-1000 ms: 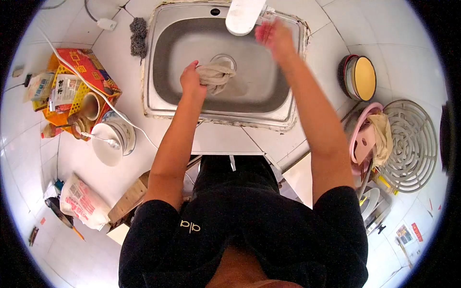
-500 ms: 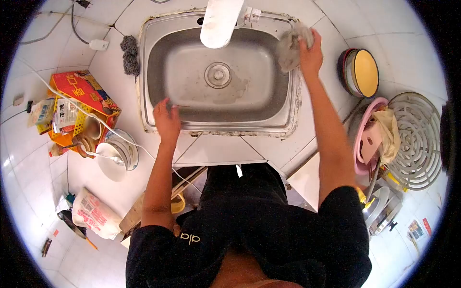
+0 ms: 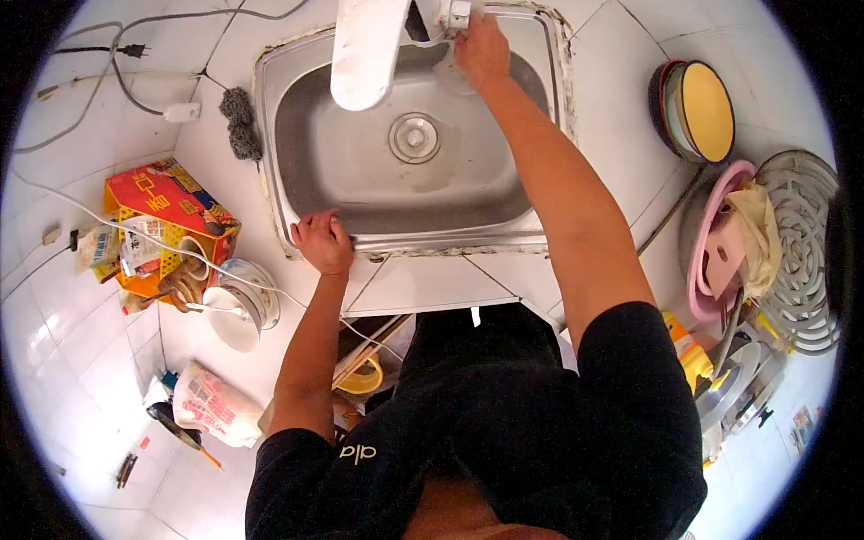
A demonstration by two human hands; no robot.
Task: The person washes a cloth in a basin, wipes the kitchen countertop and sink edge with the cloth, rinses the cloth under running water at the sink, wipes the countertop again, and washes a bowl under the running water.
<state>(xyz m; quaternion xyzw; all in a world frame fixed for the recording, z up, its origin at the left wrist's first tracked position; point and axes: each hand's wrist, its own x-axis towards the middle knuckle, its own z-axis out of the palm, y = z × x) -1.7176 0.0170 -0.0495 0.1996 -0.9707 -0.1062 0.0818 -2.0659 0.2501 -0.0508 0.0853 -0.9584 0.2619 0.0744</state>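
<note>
- Head view: right hand (image 3: 483, 49) at sink's (image 3: 346, 166) 1 o'clock, beside faucet (image 3: 364, 58); grip blurred, can't tell.
- Blurred greyish cloth (image 3: 453, 74) just under it.
- Left hand (image 3: 322, 245) on 7 o'clock rim, fingers loosely spread, empty.
- Looks like wiping; shifting right hand calls for faucet clearance.

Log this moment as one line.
left hand: on near sink rim | right hand: far side, beside tap, grip unclear | drain: uncovered

A white tiled countertop (image 3: 418, 283) holds an inset metal sink (image 3: 450, 244) at upper centre, dark scouring pads (image 3: 240, 123) (two clumps, touching) at upper left, a red box (image 3: 166, 196) and white bowls (image 3: 232, 319) at left, and yellow-lined stacked bowls (image 3: 707, 112) at upper right.
</note>
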